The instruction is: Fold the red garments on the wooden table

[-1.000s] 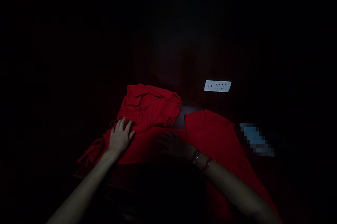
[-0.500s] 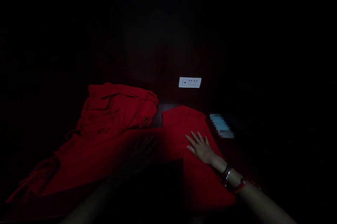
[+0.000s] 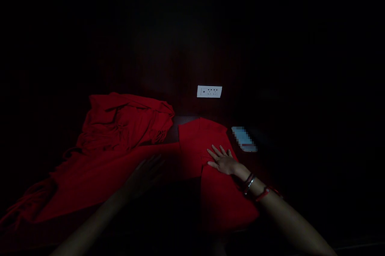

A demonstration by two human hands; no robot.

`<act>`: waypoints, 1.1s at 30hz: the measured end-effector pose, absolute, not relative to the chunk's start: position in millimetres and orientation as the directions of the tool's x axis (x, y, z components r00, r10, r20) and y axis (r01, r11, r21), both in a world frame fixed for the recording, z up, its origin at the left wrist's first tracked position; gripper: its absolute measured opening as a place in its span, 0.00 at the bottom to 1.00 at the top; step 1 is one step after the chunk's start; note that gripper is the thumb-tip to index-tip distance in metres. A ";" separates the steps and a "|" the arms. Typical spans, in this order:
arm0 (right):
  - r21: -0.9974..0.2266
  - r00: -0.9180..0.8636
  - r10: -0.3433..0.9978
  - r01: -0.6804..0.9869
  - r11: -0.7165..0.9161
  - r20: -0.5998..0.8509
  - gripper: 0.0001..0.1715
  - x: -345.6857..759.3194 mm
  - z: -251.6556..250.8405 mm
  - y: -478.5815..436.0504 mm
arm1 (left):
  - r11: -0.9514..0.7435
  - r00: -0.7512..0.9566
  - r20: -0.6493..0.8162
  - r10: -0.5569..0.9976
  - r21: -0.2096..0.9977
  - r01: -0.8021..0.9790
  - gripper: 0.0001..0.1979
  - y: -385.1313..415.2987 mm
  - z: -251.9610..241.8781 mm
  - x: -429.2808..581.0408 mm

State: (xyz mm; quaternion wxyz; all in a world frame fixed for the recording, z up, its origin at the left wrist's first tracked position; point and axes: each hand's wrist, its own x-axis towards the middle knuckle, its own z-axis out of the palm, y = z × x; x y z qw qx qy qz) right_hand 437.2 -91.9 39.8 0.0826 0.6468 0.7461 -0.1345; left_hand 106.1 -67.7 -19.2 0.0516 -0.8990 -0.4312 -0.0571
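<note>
A long red scarf (image 3: pixel 99 180) lies spread over a dark surface, its fringed end at the lower left. At the right it turns at an angle into a folded section that reaches toward me. On that section my right hand (image 3: pixel 224 162) rests flat, palm down with fingers spread. In deep shadow, my left hand (image 3: pixel 146 176) is at the middle stretch of the scarf, fingers extended and apart; whether it touches the cloth I cannot tell. Behind the strip, at the left, sits a bunched red fringed cloth (image 3: pixel 126 121).
A white wall socket (image 3: pixel 209 91) is set in the dark upright panel behind the scarf. To the right of the folded section lies a flat, light-blue, pixelated object (image 3: pixel 244 139). Most of the surroundings are too dark to make out.
The whole view has shifted, so everything appears slightly further left. My left hand has moved a little left along the cloth and shows more clearly. My right hand stays flat on the folded section.
</note>
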 end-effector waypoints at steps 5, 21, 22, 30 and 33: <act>-0.214 -0.290 0.953 0.940 0.267 -0.084 0.39 402.9 53.8 -81.0 | -0.351 0.367 0.405 0.838 -0.115 0.929 0.23 -75.7 8.5 77.2; -0.731 -0.623 0.766 0.449 0.515 0.158 0.16 212.0 40.5 -24.4 | 0.280 -0.297 0.295 0.908 0.099 0.955 0.20 -110.3 81.3 -0.6; -0.845 -0.592 0.799 0.369 0.386 0.106 0.15 210.5 45.7 -23.6 | 0.199 -0.240 0.370 0.897 0.146 0.969 0.20 -107.0 88.4 12.7; -0.940 -0.550 0.812 -0.127 -0.316 -0.198 0.18 295.4 81.6 -37.0 | -0.517 0.287 0.470 0.835 0.490 0.702 0.28 -79.1 93.6 151.7; -0.980 -0.433 0.884 -0.011 -0.197 -0.173 0.15 333.9 82.0 -46.9 | -0.585 0.354 0.476 0.805 0.539 0.606 0.29 -75.1 87.4 193.6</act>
